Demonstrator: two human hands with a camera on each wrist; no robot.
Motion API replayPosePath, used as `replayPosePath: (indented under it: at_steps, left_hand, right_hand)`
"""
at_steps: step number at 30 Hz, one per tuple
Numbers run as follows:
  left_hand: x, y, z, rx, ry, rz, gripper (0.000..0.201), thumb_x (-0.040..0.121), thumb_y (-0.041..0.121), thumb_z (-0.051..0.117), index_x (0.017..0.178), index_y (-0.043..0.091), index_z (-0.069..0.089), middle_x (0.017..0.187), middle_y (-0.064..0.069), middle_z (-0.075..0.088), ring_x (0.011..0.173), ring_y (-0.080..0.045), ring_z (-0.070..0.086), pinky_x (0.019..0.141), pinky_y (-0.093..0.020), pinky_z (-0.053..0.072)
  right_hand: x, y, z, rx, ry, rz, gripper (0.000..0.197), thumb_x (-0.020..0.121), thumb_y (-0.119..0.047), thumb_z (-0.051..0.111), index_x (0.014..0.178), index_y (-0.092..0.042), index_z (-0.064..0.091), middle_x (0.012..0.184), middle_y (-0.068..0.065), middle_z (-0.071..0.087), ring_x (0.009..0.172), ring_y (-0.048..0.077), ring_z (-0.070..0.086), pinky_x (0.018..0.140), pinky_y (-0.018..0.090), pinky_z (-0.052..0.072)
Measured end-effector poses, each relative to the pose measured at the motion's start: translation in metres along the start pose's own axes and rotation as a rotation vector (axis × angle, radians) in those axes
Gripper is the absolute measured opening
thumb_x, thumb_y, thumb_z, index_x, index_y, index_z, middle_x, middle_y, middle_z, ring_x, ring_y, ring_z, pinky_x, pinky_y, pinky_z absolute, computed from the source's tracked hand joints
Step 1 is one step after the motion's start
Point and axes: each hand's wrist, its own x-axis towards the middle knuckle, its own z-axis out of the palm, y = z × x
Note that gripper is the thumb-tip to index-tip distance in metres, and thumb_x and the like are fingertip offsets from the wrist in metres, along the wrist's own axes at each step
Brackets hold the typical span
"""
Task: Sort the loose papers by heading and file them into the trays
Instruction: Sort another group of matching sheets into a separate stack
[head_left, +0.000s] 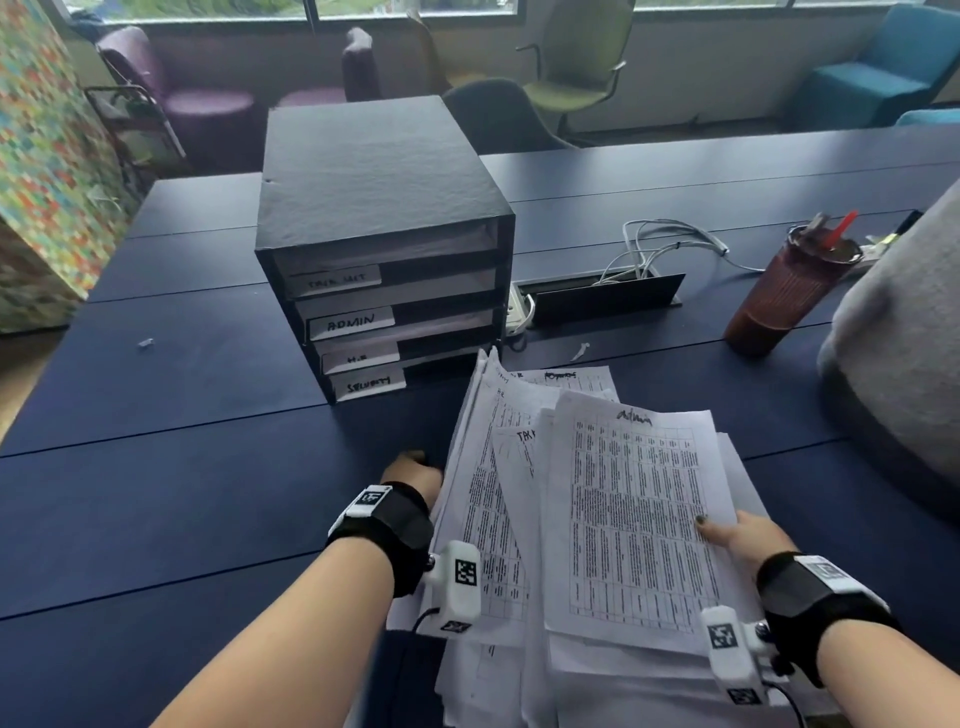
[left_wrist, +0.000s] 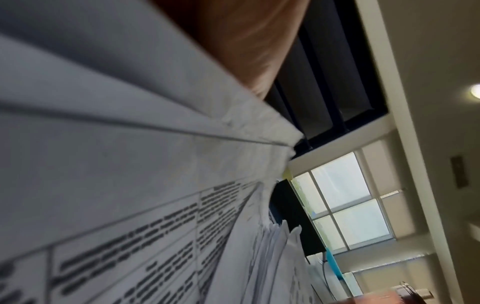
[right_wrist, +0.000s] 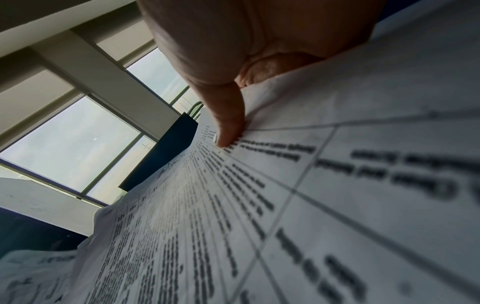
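A messy stack of printed papers (head_left: 524, 499) lies on the dark blue table in front of me, their headings handwritten. The top sheet (head_left: 634, 519), headed "admin", is pinched at its right edge by my right hand (head_left: 737, 535), thumb on top; the right wrist view shows that thumb (right_wrist: 228, 123) pressed on the sheet (right_wrist: 233, 205). My left hand (head_left: 413, 475) holds the stack's left edge, its fingers hidden under the papers (left_wrist: 130, 185). A black tray unit (head_left: 384, 249) with four labelled slots, one reading "ADMIN" (head_left: 350, 323), stands just behind the stack.
A dark red tumbler (head_left: 789, 291) with a straw stands at the right. White cables (head_left: 670, 244) run into an open cable hatch (head_left: 608, 299) beside the trays. A grey-clad person (head_left: 904, 353) sits at the right edge. Chairs stand beyond the table.
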Motion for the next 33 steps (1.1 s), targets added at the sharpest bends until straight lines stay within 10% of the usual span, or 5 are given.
replayPosePath:
  at_steps: [5,10,15,20,33]
  left_hand:
    - [0.001,0.011,0.007,0.149,-0.123,0.037,0.033,0.094,0.021,0.05,0.123,0.009,0.06,0.13,-0.01,0.059,0.119,-0.027,0.055,0.085,-0.024,0.042]
    - [0.003,0.012,0.009,0.21,-0.095,0.077,0.024,0.089,0.031,0.051,0.106,0.024,0.066,0.128,-0.009,0.058,0.118,-0.031,0.053,0.099,-0.031,0.043]
    - [-0.005,0.014,0.015,0.045,-0.091,0.186,0.009,0.092,0.027,0.055,0.09,0.018,0.056,0.094,-0.001,0.06,0.093,-0.022,0.058,0.072,-0.022,0.037]
    - [-0.015,0.011,0.01,0.058,-0.056,0.295,0.03,0.092,0.018,0.05,0.063,0.015,0.056,0.061,0.001,0.053,0.056,-0.014,0.044,0.052,-0.024,0.032]
    - [-0.071,0.022,-0.005,-0.003,0.144,0.559,0.018,0.085,0.006,0.048,0.076,0.016,0.06,0.065,0.006,0.06,0.062,-0.016,0.053,0.058,-0.027,0.042]
  right_hand:
    - [-0.001,0.0,-0.001,-0.033,0.0,-0.002,0.023,0.085,-0.023,0.068,0.098,-0.004,0.065,0.093,0.015,0.065,0.081,0.026,0.059,0.058,0.026,0.039]
    - [0.0,0.001,-0.001,-0.015,0.0,-0.002,0.025,0.085,-0.023,0.068,0.1,-0.003,0.065,0.094,0.016,0.066,0.084,0.028,0.061,0.064,0.029,0.042]
    - [0.0,0.002,0.0,0.017,0.007,0.005,0.031,0.084,-0.025,0.069,0.104,-0.001,0.066,0.098,0.018,0.067,0.089,0.031,0.063,0.076,0.033,0.045]
    - [-0.007,-0.004,-0.002,0.066,0.003,0.009,0.027,0.086,-0.016,0.067,0.104,0.004,0.064,0.091,0.015,0.064,0.068,0.02,0.057,0.052,0.023,0.041]
    - [-0.019,-0.01,-0.001,0.149,0.03,-0.01,0.017,0.084,-0.003,0.065,0.099,0.005,0.062,0.087,0.015,0.061,0.061,0.017,0.052,0.032,0.01,0.035]
